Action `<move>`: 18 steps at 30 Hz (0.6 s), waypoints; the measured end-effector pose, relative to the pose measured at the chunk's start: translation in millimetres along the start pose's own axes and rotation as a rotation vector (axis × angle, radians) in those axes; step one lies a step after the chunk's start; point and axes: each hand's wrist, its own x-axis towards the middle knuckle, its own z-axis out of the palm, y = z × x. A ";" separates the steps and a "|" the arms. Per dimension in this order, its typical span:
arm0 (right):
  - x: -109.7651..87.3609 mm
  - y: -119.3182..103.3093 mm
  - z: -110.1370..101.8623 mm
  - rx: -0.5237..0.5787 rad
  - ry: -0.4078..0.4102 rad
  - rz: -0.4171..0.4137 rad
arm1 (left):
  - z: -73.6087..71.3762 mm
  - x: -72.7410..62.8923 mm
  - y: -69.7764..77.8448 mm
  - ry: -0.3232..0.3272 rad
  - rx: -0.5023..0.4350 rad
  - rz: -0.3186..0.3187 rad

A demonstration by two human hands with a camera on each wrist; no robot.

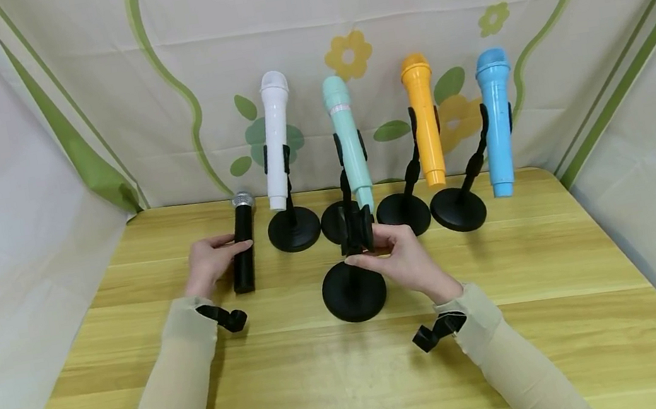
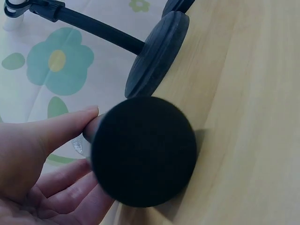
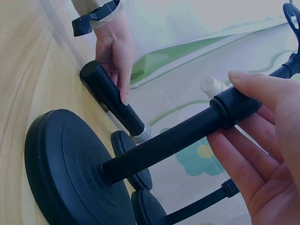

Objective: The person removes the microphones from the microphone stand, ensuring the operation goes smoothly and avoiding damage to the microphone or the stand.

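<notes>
A black microphone (image 1: 242,250) with a silver mesh head is gripped by my left hand (image 1: 213,262), thumb on one side and fingers on the other. In the left wrist view, its round black end (image 2: 144,152) faces the camera and hides most of the body. Whether it touches the table cannot be told. My right hand (image 1: 403,257) pinches the upper stem of a black microphone stand (image 1: 355,293). That stand's holder carries no microphone. In the right wrist view, thumb and fingers lie around the collar of the stem (image 3: 229,108), above its round base (image 3: 70,164).
Behind the hands, a row of black stands holds a white microphone (image 1: 277,141), a mint one (image 1: 348,137), an orange one (image 1: 425,121) and a blue one (image 1: 498,124). A flowered cloth (image 1: 290,46) hangs behind the wooden table (image 1: 306,394).
</notes>
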 end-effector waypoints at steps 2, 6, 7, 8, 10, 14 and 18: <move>0.1 -0.3 0.0 -0.002 0.000 -0.001 | 0.3 -0.2 0.3 0.000 0.009 0.002; -0.1 -1.0 0.3 -0.008 0.007 0.008 | 0.5 -0.5 0.8 -0.003 0.014 0.000; 0.0 -1.5 0.4 -0.010 0.007 0.018 | 0.6 -0.6 0.9 -0.004 0.017 -0.001; 0.0 -1.9 0.6 -0.013 0.007 0.027 | 0.6 -0.5 0.9 -0.005 0.019 -0.004; 0.1 -2.8 0.7 -0.020 0.006 0.041 | 0.6 -0.5 0.8 -0.006 0.025 -0.011; 0.1 -3.7 1.3 -0.028 0.006 0.045 | 1.0 -0.5 1.2 -0.009 0.034 -0.018; -0.2 -2.6 1.0 -0.029 0.010 0.030 | 1.7 -0.1 2.3 -0.016 0.029 -0.028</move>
